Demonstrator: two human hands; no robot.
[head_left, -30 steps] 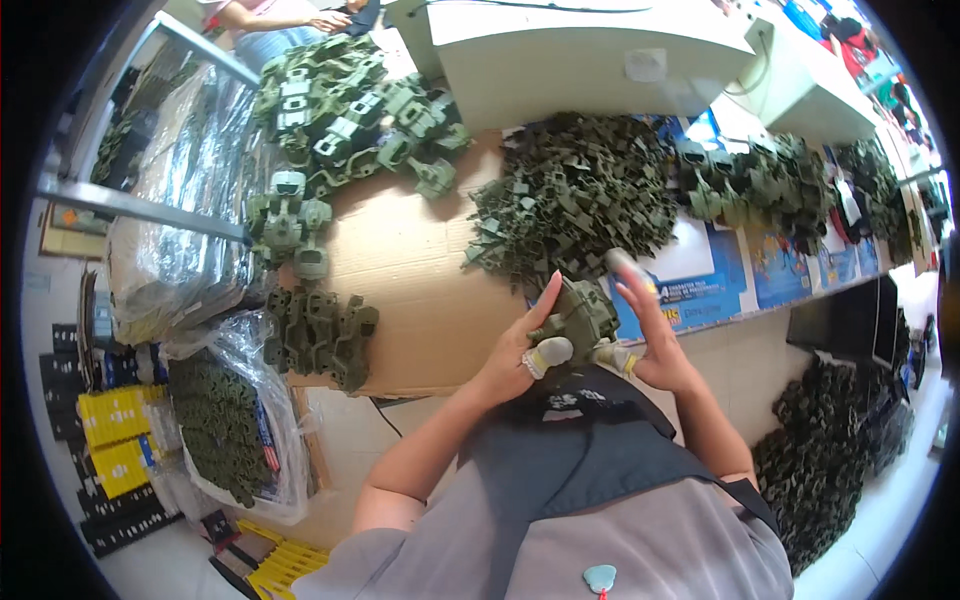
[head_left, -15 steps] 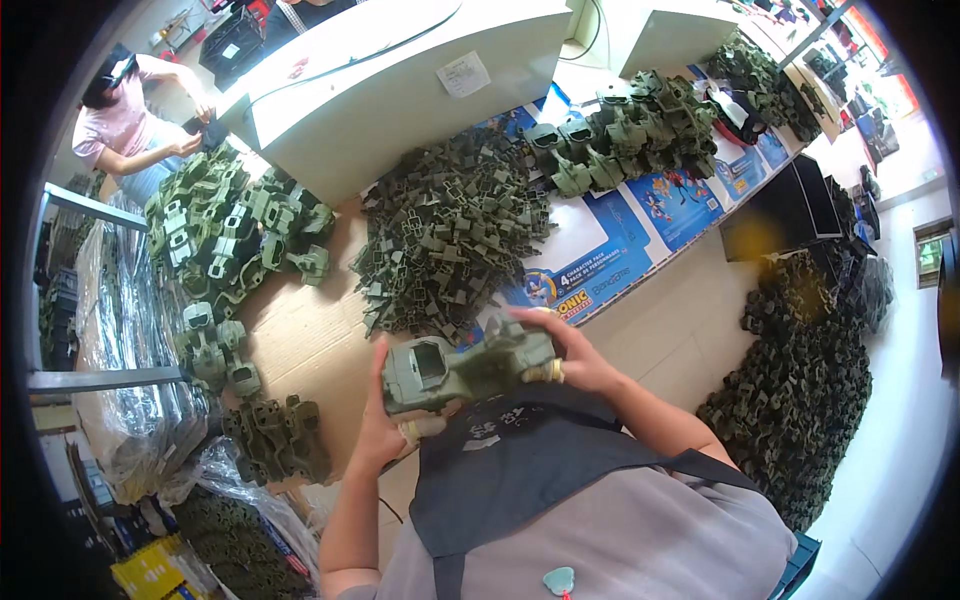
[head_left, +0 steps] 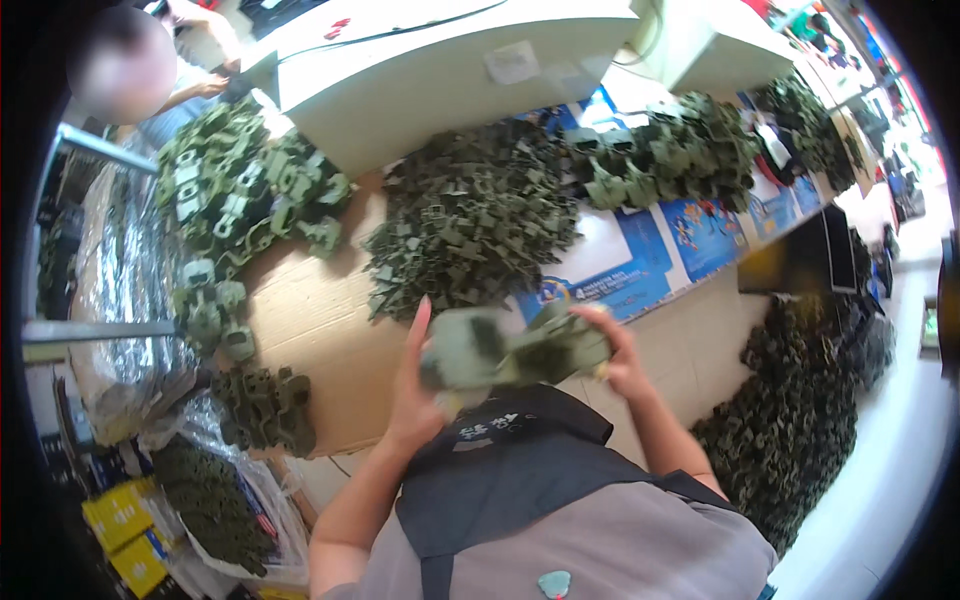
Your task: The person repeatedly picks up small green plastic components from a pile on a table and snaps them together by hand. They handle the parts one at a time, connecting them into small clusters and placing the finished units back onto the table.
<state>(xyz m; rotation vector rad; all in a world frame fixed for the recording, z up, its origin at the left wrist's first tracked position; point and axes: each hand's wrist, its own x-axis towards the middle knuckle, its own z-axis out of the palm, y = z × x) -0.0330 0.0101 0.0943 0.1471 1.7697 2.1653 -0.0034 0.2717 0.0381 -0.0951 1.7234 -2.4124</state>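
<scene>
Between my two hands I hold a green camouflage plastic vehicle body (head_left: 478,348), blurred by motion, above my apron and off the table edge. My left hand (head_left: 415,385) grips its left end, index finger pointing up along the side. On the right end, my right hand (head_left: 618,352) is wrapped round it, with pale finger covers showing on some fingertips. Just beyond lies a big heap of small dark green plastic parts (head_left: 470,215) on the table. More vehicle bodies (head_left: 212,310) stand at the left of the cardboard (head_left: 310,340).
Green shells are piled at the far left (head_left: 235,170) and in a row at the far right (head_left: 690,150). A white panel (head_left: 440,90) stands behind the heap. Plastic-wrapped goods (head_left: 130,310) sit left; a large dark green pile (head_left: 790,420) lies right. A co-worker (head_left: 190,60) stands far left.
Both hands have carried the vehicle body to the right, and it has turned so its window opening no longer shows clearly. The whole view has shifted slightly.
</scene>
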